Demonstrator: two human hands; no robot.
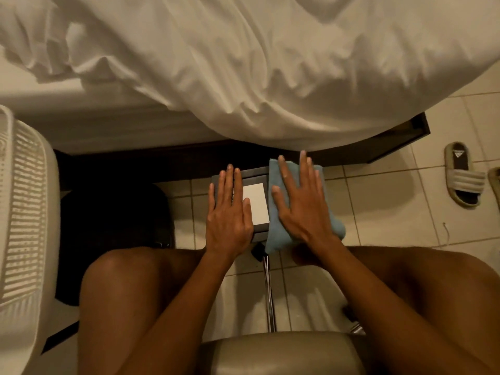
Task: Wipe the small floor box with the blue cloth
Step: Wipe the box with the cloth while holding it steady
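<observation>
The right hand (303,204) lies flat and spread, palm down, pressing the folded blue cloth (335,226) onto the right part of the small dark box (254,173); the fingers are splayed and straight, pinning the cloth under the palm, not curled around it. The left hand (228,212) lies flat beside it on the left part of the box top, fingers straight and close together, thumb reaching toward a white rectangular label (257,203) that shows between the two hands. Neither hand clenches anything; both are open and bear down. Both forearms run back toward the viewer between two bare knees. The cloth looks soft and thick, and it overhangs the box's right and near edges, hiding them. The box sits on the floor just in front of the hands' owner, its far edge near the dark base of a bed (392,142). The floor (392,207) is pale square tile with thin grout lines. Beyond the hands, a rumpled white duvet (270,63) hangs over the bed's edge. To the right of the right hand, well apart, a slide sandal (464,177) with a ribbed strap lies on the tile. Left of the left hand stands a white slatted plastic basket (24,198). Nearest the viewer is a smooth grey padded seat edge (278,353), with a chrome leg (269,290) running from it toward the box.
</observation>
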